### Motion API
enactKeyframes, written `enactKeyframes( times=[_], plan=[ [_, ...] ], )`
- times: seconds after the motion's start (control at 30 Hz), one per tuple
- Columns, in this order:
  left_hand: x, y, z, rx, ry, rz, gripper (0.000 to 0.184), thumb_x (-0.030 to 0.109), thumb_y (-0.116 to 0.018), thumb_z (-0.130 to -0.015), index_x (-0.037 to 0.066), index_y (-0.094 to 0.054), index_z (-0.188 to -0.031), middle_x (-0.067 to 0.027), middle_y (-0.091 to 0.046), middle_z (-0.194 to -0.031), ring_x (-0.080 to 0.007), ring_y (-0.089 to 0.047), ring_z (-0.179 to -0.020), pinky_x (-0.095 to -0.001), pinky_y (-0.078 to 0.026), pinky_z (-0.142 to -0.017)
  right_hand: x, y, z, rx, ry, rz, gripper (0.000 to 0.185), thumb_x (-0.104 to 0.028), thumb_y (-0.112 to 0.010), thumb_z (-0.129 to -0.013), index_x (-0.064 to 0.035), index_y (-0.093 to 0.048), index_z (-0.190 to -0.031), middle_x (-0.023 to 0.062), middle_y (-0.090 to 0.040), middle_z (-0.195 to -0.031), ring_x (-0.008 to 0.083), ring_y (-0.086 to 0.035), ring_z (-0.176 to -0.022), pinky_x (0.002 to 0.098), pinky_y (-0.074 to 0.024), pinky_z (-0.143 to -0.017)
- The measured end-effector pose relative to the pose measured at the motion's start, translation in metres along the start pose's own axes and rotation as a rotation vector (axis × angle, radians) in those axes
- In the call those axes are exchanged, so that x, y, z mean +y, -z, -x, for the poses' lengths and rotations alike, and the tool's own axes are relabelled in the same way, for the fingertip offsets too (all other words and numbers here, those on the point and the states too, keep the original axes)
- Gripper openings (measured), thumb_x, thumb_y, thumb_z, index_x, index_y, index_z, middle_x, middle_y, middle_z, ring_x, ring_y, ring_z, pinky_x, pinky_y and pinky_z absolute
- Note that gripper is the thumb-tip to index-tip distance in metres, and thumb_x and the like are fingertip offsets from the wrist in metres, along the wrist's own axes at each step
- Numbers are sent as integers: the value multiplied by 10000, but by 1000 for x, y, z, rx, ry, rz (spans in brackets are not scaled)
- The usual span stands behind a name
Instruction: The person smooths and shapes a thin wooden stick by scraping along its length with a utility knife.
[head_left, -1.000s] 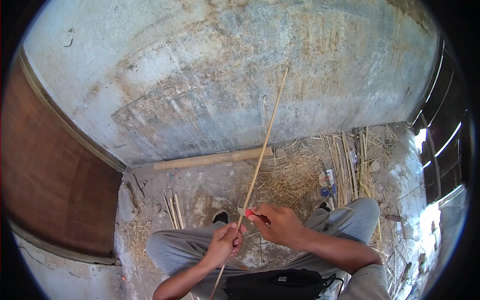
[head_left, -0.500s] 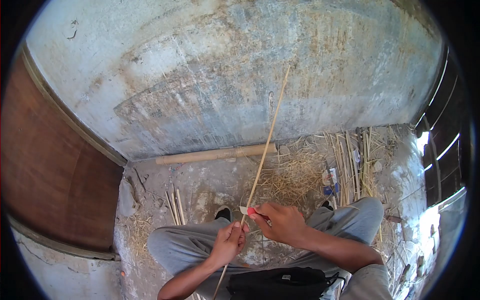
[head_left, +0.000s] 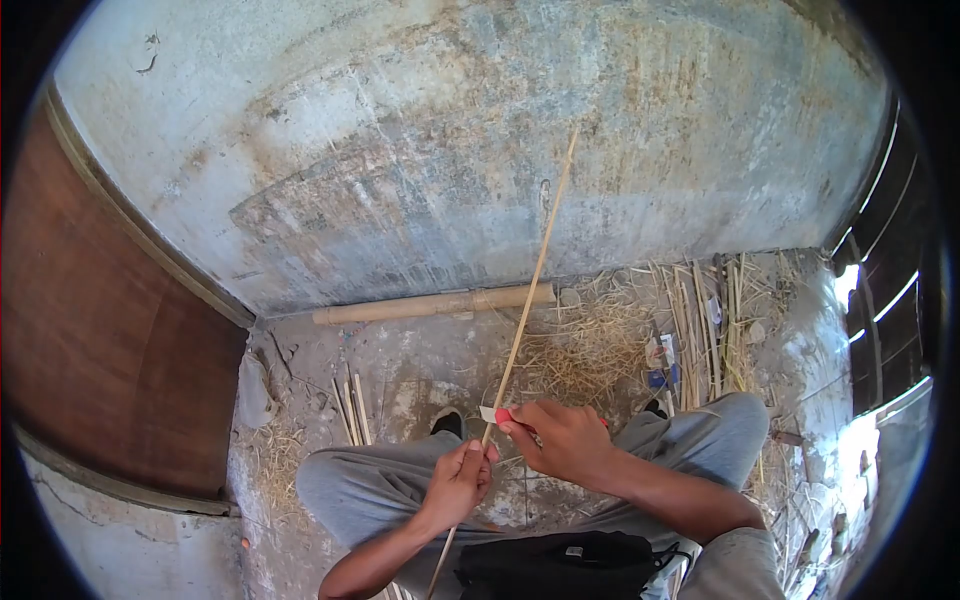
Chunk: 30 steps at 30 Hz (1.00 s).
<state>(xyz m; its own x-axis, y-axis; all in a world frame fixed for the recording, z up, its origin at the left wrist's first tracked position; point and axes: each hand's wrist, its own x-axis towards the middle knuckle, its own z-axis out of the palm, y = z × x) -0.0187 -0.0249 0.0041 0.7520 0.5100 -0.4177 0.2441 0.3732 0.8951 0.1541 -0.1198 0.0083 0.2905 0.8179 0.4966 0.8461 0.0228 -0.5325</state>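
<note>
A long, thin bamboo strip (head_left: 538, 268) slants from my lap up toward the wall. My left hand (head_left: 460, 482) is closed around its lower part, with the thumb on top. My right hand (head_left: 562, 440) grips a knife with a red handle (head_left: 503, 415). The knife's short pale blade (head_left: 487, 413) lies against the strip just above my left hand. Most of the handle is hidden inside my right fingers. Under my forearms a black bag or cloth (head_left: 570, 567) rests in my lap.
A thick bamboo pole (head_left: 430, 305) lies along the base of the stained wall (head_left: 480, 150). Shavings (head_left: 585, 355) are heaped on the floor, beside several long strips (head_left: 705, 330). More sticks (head_left: 351, 408) lie near my left knee. A brown door panel (head_left: 120, 320) stands at left.
Very little differs. The knife blade has shifted slightly along the strip, and the strip's far tip has moved a little to the left. Both hands keep their grip.
</note>
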Motion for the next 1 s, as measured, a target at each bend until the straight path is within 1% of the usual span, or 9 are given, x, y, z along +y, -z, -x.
enactKeyframes(
  times=[0.1, 0.17, 0.43, 0.5, 0.63, 0.7, 0.8, 0.9, 1.0],
  plan=[
    [-1, -1, -1, 7, -6, -4, 362, 312, -346, -1068, 20, -534, -964, 42, -371, -599, -45, -318, -475, -217, -282, -429, 2, -1, -1, -5, -8, -2, 187, -235, -698, -867, -96, -579, -831, 40, -603, -699, 247, -611, -496, 376, -448, -387],
    [-2, -3, -1, 35, -28, -54, 367, 319, -339, -1068, 14, -514, -964, 33, -296, -572, -71, -281, -429, -254, -228, -395, 3, -2, -1, -6, -6, -2, 189, -236, -694, -870, -95, -575, -828, 42, -599, -697, 250, -608, -495, 377, -446, -387],
    [-7, -3, -2, 67, -83, -127, 367, 315, -334, -1069, 21, -520, -951, 35, -324, -567, -60, -287, -427, -245, -233, -392, 2, -1, -2, -3, 0, 11, 203, -242, -680, -878, -93, -558, -812, 44, -579, -683, 254, -594, -481, 378, -432, -383],
    [-8, -3, -2, 66, -88, -137, 366, 312, -333, -1070, 21, -519, -950, 34, -329, -567, -57, -289, -427, -243, -233, -391, 4, -3, -1, 15, 46, 37, 210, -285, -645, -911, -102, -565, -847, 64, -584, -644, 244, -609, -461, 367, -436, -357],
    [-5, -4, -2, 65, -86, -113, 362, 310, -338, -1069, 23, -517, -942, 33, -341, -567, -51, -294, -429, -241, -234, -392, 4, -3, -1, 5, 41, 51, 212, -288, -642, -913, -102, -563, -849, 65, -583, -641, 244, -607, -458, 366, -437, -357],
    [-5, -5, -1, 65, -84, -106, 359, 310, -341, -1068, 23, -517, -940, 34, -342, -567, -50, -297, -433, -240, -233, -393, 4, -3, -2, -13, 2, 51, 196, -233, -680, -876, -87, -563, -819, 47, -581, -678, 251, -598, -489, 372, -440, -390],
    [-6, -7, 1, 69, -73, -91, 353, 304, -346, -1068, 22, -517, -941, 34, -347, -571, -46, -300, -445, -235, -243, -405, 12, -5, -4, 53, 25, 44, 173, -212, -691, -868, -83, -578, -842, 52, -600, -689, 252, -607, -501, 369, -453, -404],
    [-10, -5, 4, 62, -68, -130, 351, 304, -352, -1067, 21, -519, -944, 35, -357, -584, -43, -305, -465, -226, -257, -423, 16, -2, -6, 34, -14, -11, 156, -188, -702, -859, -79, -590, -859, 54, -613, -693, 249, -618, -515, 365, -464, -417],
    [-15, -2, 4, 59, -80, -137, 356, 310, -356, -1066, 18, -523, -949, 38, -367, -599, -41, -309, -483, -219, -268, -436, 13, 0, -6, 27, -12, 28, 149, -174, -703, -858, -76, -590, -859, 55, -611, -683, 246, -622, -523, 361, -468, -424]
  ],
)
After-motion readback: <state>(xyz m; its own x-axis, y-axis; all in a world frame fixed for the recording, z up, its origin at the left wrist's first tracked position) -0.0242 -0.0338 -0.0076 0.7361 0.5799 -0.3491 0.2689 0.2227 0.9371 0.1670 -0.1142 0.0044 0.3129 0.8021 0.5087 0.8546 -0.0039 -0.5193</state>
